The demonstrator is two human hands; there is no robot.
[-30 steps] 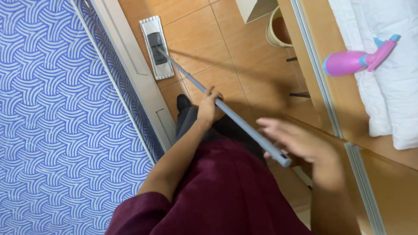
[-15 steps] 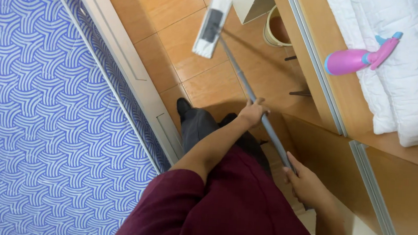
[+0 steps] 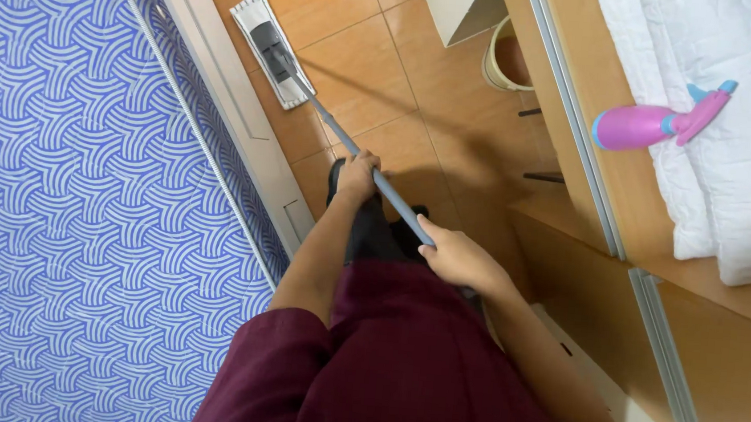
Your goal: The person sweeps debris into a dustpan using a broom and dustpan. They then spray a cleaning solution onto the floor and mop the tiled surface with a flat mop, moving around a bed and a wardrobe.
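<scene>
In the head view, the left hand (image 3: 359, 170) is closed around the grey mop handle (image 3: 337, 135) near mid-frame, and the right hand (image 3: 459, 259) grips it lower, toward the centre. Spaced apart like this, the two hands likely steer the long pole. The flat mop head (image 3: 272, 49) lies on the tiled floor (image 3: 378, 68) at upper left, just beside the bed frame (image 3: 224, 92). The open strip of tile is narrow, hemmed between the bed and the wooden shelf (image 3: 567, 155) at right, with a bucket (image 3: 503, 65) at top.

floor: orange tiles (image 3: 421, 90) | left: blue-patterned mattress (image 3: 63, 213) | right: wooden shelf (image 3: 739, 356)
</scene>
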